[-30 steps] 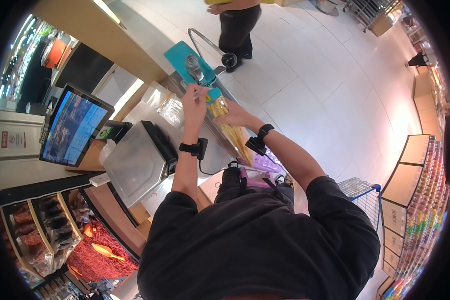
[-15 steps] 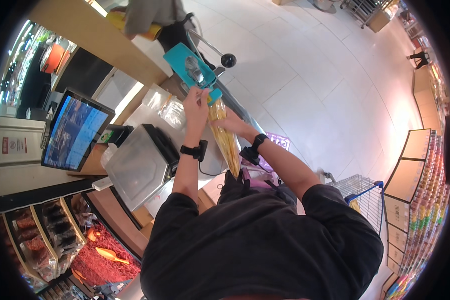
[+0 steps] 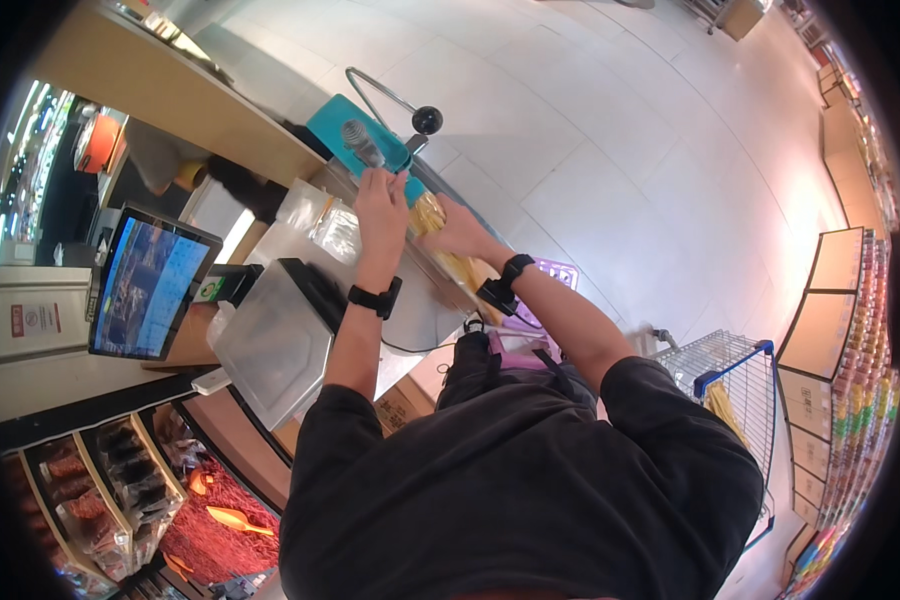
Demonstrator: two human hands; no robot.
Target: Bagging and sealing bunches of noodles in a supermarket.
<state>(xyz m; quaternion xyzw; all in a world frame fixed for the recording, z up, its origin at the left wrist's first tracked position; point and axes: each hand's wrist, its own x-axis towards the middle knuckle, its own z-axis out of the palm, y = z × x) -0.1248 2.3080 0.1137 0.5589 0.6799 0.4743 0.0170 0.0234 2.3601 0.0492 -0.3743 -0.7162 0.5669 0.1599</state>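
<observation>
A clear bag of long pale-yellow sticks (image 3: 428, 212) lies slanted over the counter's edge, its lower end running back toward my body. My right hand (image 3: 458, 232) is closed around the bag's upper part. Close beside the teal lever-handled bag-sealing machine (image 3: 332, 130), my left hand (image 3: 378, 205) is closed, fingertips pinched at the gathered neck of the bag. The fingers hide most of the neck. The machine's black ball-ended lever (image 3: 427, 120) stands up on its far right side.
Left of my hands are a weighing scale (image 3: 275, 345), a screen (image 3: 150, 285) and a stack of clear plastic bags (image 3: 320, 222). A shopping cart (image 3: 735, 385) stands at my right, with a purple basket (image 3: 558, 280) below. Stocked shelves (image 3: 865, 370) line the right.
My left hand has moved up closer against the machine, and the bag's neck with it. The person behind the machine has moved left, behind the counter panel. My view has shifted slightly.
</observation>
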